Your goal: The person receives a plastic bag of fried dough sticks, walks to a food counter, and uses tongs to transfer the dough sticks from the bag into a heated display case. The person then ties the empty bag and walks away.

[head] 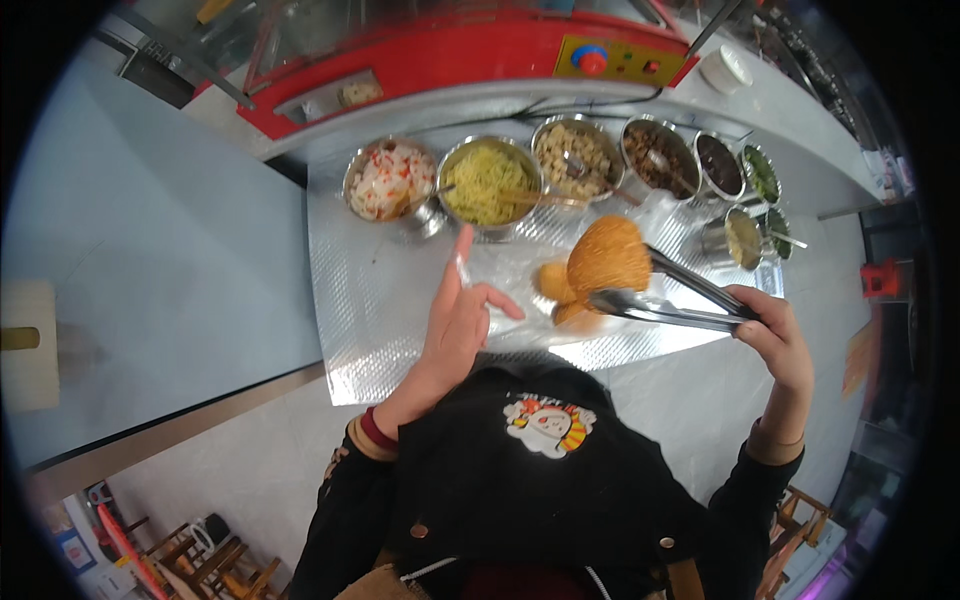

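Observation:
My right hand (776, 334) grips a pair of metal tongs (682, 307) whose jaws are around a round, golden fried food piece (611, 259). Smaller golden pieces (555, 282) lie just left of and below it, over clear plastic on the silvery embossed sheet (352, 300). My left hand (457, 322) is over the sheet with its index finger stretched forward and its other fingers partly bent. A small whitish bit, too unclear to name, is at that index finger. The fingertip is near the bowl of yellow-green shreds (491, 180).
Metal bowls of white-and-red food (391, 180), pale cubes (574, 157) and dark minced food (660, 157) line the back. Small metal containers (742, 238) stand at right. Behind is a red appliance (465, 64); a grey-blue surface (150, 247) extends left.

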The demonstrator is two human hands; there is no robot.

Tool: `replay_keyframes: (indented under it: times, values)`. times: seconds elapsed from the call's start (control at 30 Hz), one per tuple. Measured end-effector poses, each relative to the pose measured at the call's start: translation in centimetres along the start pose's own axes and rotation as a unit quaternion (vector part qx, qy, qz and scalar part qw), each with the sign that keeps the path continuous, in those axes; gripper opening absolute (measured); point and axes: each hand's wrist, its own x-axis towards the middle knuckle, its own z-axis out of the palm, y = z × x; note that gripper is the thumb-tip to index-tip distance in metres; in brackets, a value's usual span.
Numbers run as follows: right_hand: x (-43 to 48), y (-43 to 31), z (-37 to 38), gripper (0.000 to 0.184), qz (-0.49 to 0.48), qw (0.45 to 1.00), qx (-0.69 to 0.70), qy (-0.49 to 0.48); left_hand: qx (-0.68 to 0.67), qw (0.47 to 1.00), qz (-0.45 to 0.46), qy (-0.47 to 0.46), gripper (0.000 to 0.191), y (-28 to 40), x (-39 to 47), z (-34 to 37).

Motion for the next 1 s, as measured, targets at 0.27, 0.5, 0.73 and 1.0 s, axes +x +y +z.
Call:
replay_keyframes:
  times: [0.27, 0.5, 0.73, 1.0]
  values:
    - [6.3, -5.4, -9.1, 0.042, -0.099, 0.920, -0.159, 0.345, 0.069, 0.996, 0.034, -0.036, 0.067, -0.2, -0.1, 1.1]
    - [21.0, -6.8, -18.6, 0.041, -0.169, 0.850, -0.313, 0.389, 0.066, 0.998, 0.007, -0.018, 0.063, -0.1, -1.3, 2.1]
    - [28.8, -9.4, -20.9, 0.045, -0.038, 0.782, -0.472, 0.406, 0.053, 0.999, 0.001, 0.002, 0.064, -0.1, -2.1, 2.6]
    - [23.7, -11.3, -15.6, 0.025, 0.047, 0.898, -0.182, 0.397, 0.042, 0.999, 0.003, 0.001, 0.064, -0.1, -2.3, 2.7]
